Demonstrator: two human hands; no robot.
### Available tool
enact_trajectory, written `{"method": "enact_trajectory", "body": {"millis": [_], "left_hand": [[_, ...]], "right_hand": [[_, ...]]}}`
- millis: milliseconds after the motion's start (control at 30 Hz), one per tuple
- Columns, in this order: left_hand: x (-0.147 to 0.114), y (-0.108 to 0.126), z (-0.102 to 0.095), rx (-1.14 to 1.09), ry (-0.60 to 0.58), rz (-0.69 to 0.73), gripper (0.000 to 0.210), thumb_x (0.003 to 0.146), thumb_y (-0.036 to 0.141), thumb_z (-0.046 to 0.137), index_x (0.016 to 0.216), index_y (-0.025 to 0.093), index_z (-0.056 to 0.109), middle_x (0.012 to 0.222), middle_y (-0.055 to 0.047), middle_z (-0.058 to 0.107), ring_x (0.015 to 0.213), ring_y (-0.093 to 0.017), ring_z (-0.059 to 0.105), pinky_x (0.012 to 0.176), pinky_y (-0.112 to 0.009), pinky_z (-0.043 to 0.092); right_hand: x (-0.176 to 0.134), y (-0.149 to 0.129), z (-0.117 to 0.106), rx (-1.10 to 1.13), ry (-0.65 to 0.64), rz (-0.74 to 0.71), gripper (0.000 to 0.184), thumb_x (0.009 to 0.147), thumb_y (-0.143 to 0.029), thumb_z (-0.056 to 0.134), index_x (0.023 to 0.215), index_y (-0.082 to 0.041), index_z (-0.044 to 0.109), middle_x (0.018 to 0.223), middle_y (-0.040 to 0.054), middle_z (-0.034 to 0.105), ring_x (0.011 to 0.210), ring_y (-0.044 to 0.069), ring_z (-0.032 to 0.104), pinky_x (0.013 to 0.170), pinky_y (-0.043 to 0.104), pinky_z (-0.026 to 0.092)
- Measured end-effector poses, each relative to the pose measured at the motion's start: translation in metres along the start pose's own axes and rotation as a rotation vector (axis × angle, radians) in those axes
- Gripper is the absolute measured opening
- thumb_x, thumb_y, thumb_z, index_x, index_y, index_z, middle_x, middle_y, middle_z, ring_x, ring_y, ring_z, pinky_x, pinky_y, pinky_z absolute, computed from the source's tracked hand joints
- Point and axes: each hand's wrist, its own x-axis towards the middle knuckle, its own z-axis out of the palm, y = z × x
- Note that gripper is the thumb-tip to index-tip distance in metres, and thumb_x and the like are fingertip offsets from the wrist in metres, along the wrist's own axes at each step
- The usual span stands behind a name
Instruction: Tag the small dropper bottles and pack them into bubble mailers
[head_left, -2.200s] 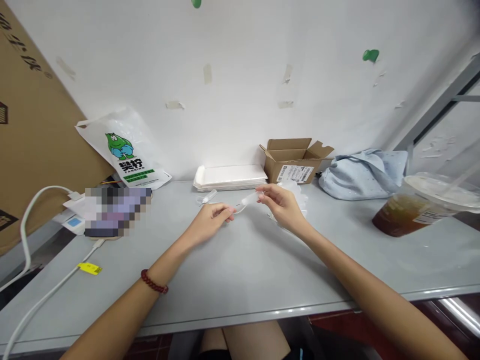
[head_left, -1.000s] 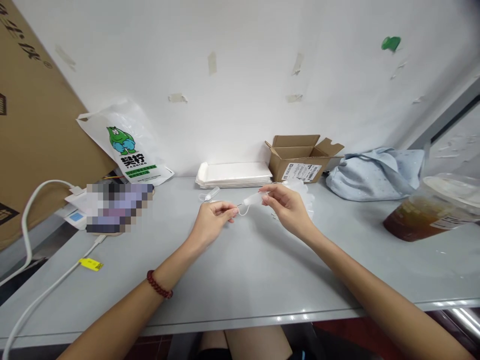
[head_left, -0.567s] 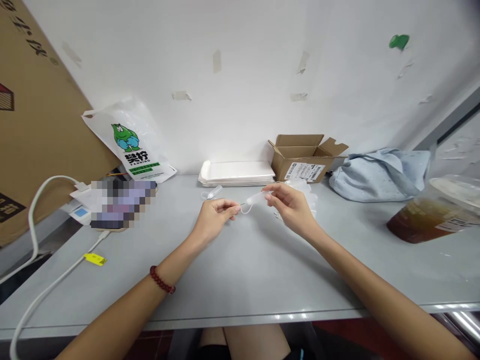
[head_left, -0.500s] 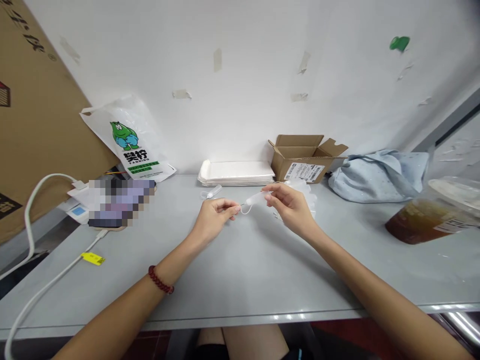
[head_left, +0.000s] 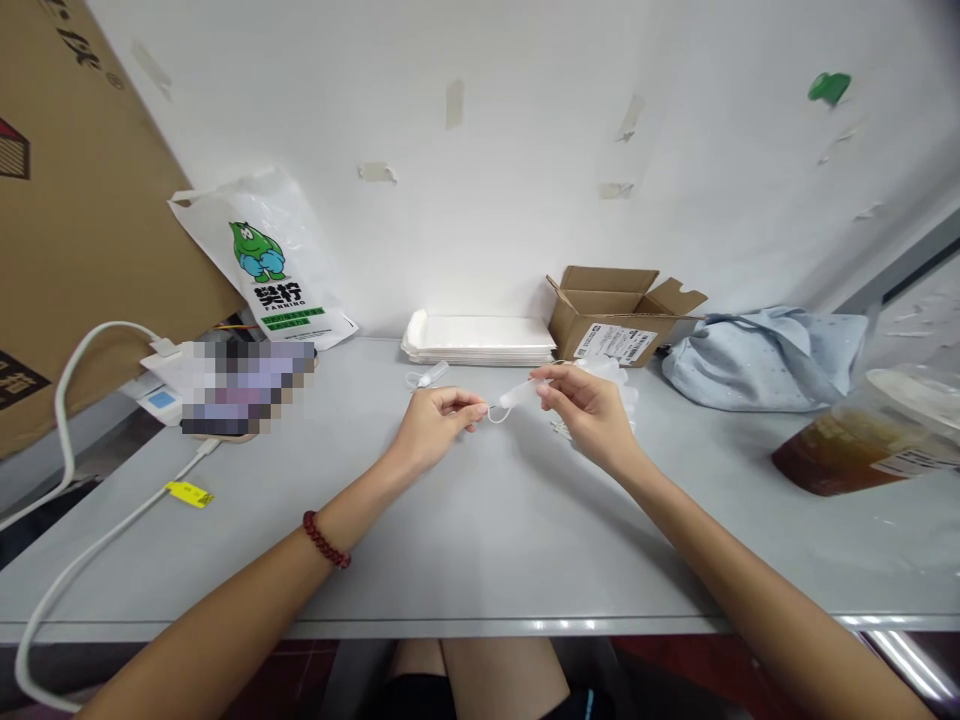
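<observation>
– Holding what with the right hand?
– Pinching a tube between fingers, hovering above the table, nearer than the box.
– And doing what with the left hand?
– Pinching a pin, just left of the tube.

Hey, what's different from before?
The view turned, so the open brown cardboard box appears farther right in the picture. Nothing was taken or let go: the right hand still holds the small translucent white plastic tube, the left hand still pinches its thin white cord.
</observation>
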Motion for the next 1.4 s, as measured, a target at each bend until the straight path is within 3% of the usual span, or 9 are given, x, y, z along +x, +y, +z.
{"method": "enact_trajectory", "body": {"millis": [233, 800, 1200, 1400], "left_hand": [[-0.001, 0.003, 0.001, 0.012, 0.01, 0.005, 0.016, 0.067, 0.031, 0.071, 0.071, 0.016, 0.07, 0.071, -0.002, 0.067, 0.063, -0.013, 0.056, 0.062, -0.028, 0.045], [-0.001, 0.005, -0.002, 0.113, 0.025, 0.089, 0.013, 0.068, 0.03, 0.071, 0.071, 0.017, 0.072, 0.07, -0.001, 0.068, 0.062, -0.012, 0.056, 0.061, -0.026, 0.045], [-0.004, -0.001, -0.002, 0.121, 0.012, 0.075, 0.011, 0.067, 0.026, 0.07, 0.067, 0.016, 0.07, 0.068, -0.003, 0.069, 0.065, -0.015, 0.06, 0.063, -0.027, 0.047], [-0.006, 0.0, -0.002, 0.11, -0.034, 0.09, 0.01, 0.069, 0.026, 0.069, 0.067, 0.017, 0.07, 0.068, -0.002, 0.069, 0.067, -0.015, 0.06, 0.066, -0.028, 0.048]], "right_hand": [[0.0, -0.003, 0.0, 0.027, 0.064, -0.011, 0.021, 0.08, -0.033, 0.058, 0.094, -0.019, 0.065, 0.064, -0.0007, 0.057, 0.063, 0.014, 0.055, 0.058, 0.028, 0.042], [-0.002, -0.005, 0.002, -0.016, 0.07, 0.026, 0.022, 0.082, -0.027, 0.053, 0.095, -0.014, 0.065, 0.069, 0.0007, 0.059, 0.062, 0.012, 0.055, 0.057, 0.027, 0.042], [-0.01, 0.002, 0.011, -0.107, 0.065, -0.161, 0.016, 0.08, -0.021, 0.057, 0.089, -0.017, 0.07, 0.069, 0.0024, 0.061, 0.062, 0.014, 0.056, 0.059, 0.028, 0.044], [-0.008, 0.004, 0.01, -0.042, 0.023, -0.035, 0.016, 0.079, -0.022, 0.058, 0.087, -0.015, 0.07, 0.072, 0.0029, 0.064, 0.056, 0.012, 0.055, 0.055, 0.028, 0.043]]}}
